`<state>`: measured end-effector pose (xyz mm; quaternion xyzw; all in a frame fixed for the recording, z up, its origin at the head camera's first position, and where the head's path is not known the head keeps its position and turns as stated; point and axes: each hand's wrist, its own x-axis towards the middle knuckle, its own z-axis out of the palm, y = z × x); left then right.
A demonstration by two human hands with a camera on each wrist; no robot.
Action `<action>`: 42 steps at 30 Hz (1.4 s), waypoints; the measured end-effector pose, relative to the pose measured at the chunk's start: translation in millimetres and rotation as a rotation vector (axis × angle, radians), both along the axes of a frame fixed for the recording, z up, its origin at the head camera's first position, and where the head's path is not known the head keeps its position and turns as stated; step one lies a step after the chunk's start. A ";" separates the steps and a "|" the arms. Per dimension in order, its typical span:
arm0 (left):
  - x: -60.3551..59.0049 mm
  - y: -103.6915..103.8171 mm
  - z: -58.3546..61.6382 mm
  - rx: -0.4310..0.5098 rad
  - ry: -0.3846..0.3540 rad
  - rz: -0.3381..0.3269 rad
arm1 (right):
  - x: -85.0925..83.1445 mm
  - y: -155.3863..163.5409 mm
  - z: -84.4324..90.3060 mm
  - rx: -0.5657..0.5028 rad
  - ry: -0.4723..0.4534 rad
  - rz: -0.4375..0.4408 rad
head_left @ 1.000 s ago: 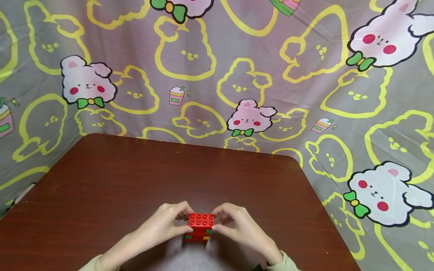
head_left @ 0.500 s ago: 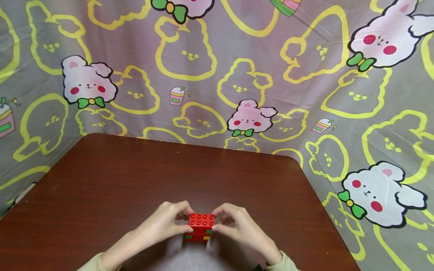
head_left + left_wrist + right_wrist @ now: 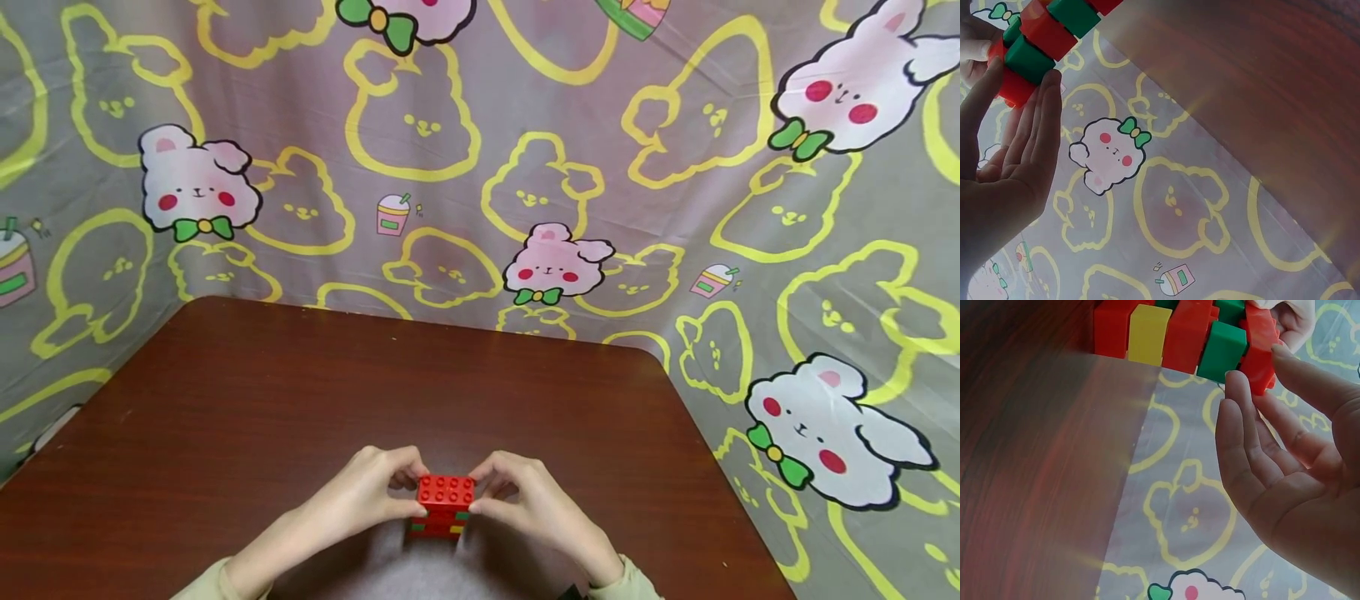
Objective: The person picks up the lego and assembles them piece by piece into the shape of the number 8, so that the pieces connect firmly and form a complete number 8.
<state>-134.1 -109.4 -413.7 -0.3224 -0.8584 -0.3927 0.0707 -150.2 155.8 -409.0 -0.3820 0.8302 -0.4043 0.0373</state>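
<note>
A tower of toy building bricks [image 3: 444,507] stands upright on the table, low in the head view. Its top is a red brick [image 3: 447,490] with studs showing. The left hand [image 3: 378,485] pinches the left end of that top brick between thumb and fingers, and the right hand [image 3: 525,497] pinches the right end. Beneath it, the right wrist view shows a green brick [image 3: 1225,347], a red one [image 3: 1190,337], a yellow brick [image 3: 1149,334] and another red brick [image 3: 1111,328]. In the left wrist view, a green brick [image 3: 1027,60] lies right by the fingertips.
A dark brown table [image 3: 360,383] extends behind the tower. Grey drapes [image 3: 450,192] printed with cartoon animals hang around its back and sides. A small dark object [image 3: 572,592] shows at the bottom edge near the right sleeve.
Both hands keep their grip on the top red brick, and the tower stays in place. The drape on the right has shifted a little leftward.
</note>
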 end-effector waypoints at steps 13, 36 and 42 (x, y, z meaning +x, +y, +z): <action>1.1 0.5 -3.3 -0.012 0.012 0.021 | -2.9 -0.8 -2.7 0.010 0.043 0.027; 1.3 -1.1 -3.9 -0.001 -0.002 -0.013 | 1.9 -1.0 -4.3 0.033 0.070 0.006; 0.0 -1.7 -7.4 0.046 -0.061 -0.032 | -0.5 -1.2 -7.1 0.016 0.100 0.008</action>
